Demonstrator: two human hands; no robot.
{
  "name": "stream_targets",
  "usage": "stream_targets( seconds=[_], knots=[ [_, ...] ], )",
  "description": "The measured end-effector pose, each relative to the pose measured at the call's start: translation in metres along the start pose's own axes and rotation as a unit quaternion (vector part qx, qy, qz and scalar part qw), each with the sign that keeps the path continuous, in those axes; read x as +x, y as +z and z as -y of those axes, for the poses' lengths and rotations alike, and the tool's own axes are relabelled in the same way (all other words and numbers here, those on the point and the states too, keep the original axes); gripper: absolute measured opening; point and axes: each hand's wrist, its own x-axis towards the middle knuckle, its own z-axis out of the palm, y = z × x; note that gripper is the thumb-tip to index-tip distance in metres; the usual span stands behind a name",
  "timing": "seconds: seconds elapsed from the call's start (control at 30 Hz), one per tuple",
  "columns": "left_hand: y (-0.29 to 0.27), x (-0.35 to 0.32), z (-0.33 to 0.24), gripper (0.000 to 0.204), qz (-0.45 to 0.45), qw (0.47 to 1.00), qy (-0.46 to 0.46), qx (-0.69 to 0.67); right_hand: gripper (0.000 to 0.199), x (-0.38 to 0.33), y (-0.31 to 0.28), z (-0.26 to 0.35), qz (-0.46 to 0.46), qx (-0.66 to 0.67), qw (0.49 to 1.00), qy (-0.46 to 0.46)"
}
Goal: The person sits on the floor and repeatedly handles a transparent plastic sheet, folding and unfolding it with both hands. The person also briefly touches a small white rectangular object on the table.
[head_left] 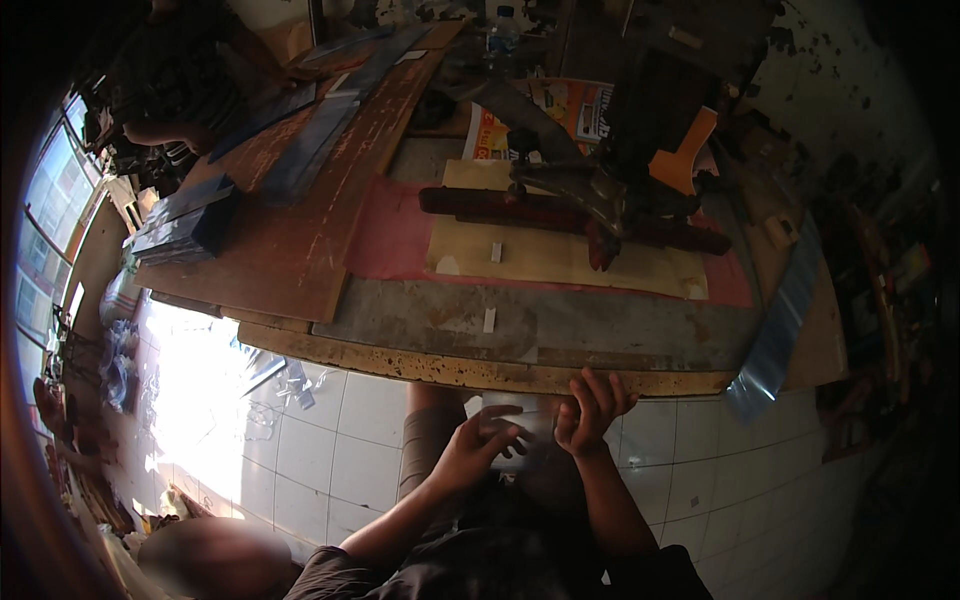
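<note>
My left hand is just below the near edge of the worktable, its fingers bent and apart. To its right my right hand is raised at the table's front edge, palm turned inward and fingers spread upward. A pale, see-through plastic piece shows faintly between the two hands; whether either one touches it I cannot tell. On the grey board beyond lie two small light tabs, one near the front and another on a yellowish sheet.
A dark metal press-like machine with a red-brown bar stands over the yellow and pink sheets. Stacked plastic strips lie left, a long clear strip overhangs right. A bottle stands behind. Another person is far left.
</note>
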Motion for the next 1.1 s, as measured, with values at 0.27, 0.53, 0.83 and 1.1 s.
stream_targets(
  seconds=[0.27, 0.53, 0.83, 1.1],
  knots=[
    [0.0, -0.001, 0.003, 0.042, -0.003, 1.0, 0.002, -0.016, 0.034, 0.002, -0.001, 0.003, -0.004, 0.004, 1.0, 0.003],
    [0.002, -0.007, -0.007, 0.041, 0.011, 1.0, 0.005, -0.002, 0.038, 0.023, -0.031, 0.015, 0.096, -0.012, 0.995, 0.017],
    [0.008, -0.02, -0.022, 0.036, 0.032, 0.999, 0.04, 0.017, 0.028, 0.115, -0.064, 0.021, 0.149, 0.006, 0.985, 0.091],
    [0.012, -0.027, -0.038, 0.035, 0.039, 0.997, 0.06, 0.0, 0.028, 0.162, -0.013, 0.008, 0.198, 0.049, 0.969, 0.143]
  ],
)
